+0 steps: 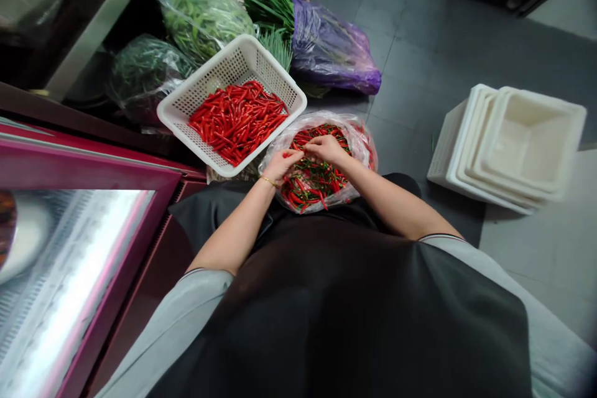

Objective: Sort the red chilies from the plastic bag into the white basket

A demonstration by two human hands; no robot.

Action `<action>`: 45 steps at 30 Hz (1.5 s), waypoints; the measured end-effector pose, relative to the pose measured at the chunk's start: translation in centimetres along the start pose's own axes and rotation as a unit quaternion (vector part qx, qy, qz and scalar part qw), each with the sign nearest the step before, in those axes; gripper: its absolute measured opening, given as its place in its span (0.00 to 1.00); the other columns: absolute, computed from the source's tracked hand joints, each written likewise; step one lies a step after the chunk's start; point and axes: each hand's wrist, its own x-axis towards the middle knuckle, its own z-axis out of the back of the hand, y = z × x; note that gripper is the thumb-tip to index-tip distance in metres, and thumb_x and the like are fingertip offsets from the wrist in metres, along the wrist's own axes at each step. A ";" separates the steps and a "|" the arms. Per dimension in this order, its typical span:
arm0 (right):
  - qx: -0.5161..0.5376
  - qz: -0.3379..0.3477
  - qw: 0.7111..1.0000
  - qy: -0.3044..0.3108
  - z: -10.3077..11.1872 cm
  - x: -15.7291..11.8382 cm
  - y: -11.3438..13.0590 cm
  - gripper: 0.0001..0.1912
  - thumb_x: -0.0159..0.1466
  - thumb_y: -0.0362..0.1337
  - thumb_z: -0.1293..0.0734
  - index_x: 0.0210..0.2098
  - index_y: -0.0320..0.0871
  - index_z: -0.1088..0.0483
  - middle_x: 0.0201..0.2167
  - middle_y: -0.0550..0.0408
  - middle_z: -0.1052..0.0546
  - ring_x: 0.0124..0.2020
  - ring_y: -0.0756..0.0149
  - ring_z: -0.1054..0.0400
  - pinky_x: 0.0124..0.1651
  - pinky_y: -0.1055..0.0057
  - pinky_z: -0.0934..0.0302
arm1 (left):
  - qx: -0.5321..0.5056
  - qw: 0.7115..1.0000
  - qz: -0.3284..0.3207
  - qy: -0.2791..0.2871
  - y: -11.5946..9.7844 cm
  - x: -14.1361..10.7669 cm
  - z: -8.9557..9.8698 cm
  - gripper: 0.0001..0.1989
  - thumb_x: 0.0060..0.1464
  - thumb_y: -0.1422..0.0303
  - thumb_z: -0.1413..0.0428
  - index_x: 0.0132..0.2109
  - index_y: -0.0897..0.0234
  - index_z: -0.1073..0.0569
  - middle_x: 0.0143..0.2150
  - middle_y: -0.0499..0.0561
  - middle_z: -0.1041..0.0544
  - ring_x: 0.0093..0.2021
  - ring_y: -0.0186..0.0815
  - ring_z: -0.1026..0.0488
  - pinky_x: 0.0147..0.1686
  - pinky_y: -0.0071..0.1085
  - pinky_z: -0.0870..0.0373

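Observation:
A clear plastic bag sits open at my lap, full of red chili peppers with green stems. Over it my two hands meet, fingertips almost touching. My left hand, with a thin bracelet at the wrist, is closed, and a bit of red chili shows at its fingers. My right hand is pinched beside it; whatever lies between its fingertips is too small to make out. Just left of the bag, a white perforated basket is tilted and holds a heap of red chilies without visible green stems.
Behind the basket lie bagged greens, a darker bag of leaves and green stalks in a purple bag. Stacked white tubs stand on the floor at right. A lit, pink-framed cabinet flanks my left side.

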 end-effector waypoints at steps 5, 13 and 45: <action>0.055 0.026 0.998 -0.007 0.4 -4.7 -1.2 0.24 0.69 0.51 0.44 0.47 0.37 0.30 0.31 0.48 0.21 0.28 0.67 0.27 0.32 0.73 0.35 | 0.010 0.997 -0.005 0.083 -0.4 0.5 -1.4 0.18 0.42 0.66 0.34 0.26 0.65 0.37 0.15 0.39 0.41 0.12 0.19 0.50 0.13 0.22 0.59; -0.397 0.013 0.910 0.116 -7.5 -5.2 -1.0 0.22 0.65 0.48 0.38 0.44 0.35 0.26 0.40 0.38 0.21 0.42 0.54 0.26 0.40 0.68 0.37 | -0.115 0.983 0.020 0.139 -0.1 -1.0 3.2 0.07 0.40 0.68 0.42 0.29 0.67 0.31 0.22 0.48 0.30 0.16 0.27 0.36 0.11 0.21 0.51; 0.167 -0.122 0.974 0.090 0.5 -4.7 -1.3 0.17 0.62 0.50 0.35 0.36 0.40 0.31 0.22 0.53 0.23 0.22 0.64 0.29 0.27 0.69 0.34 | 0.083 0.991 0.026 0.100 0.8 -0.7 -1.1 0.21 0.38 0.60 0.31 0.28 0.64 0.35 0.15 0.40 0.39 0.12 0.22 0.45 0.13 0.21 0.57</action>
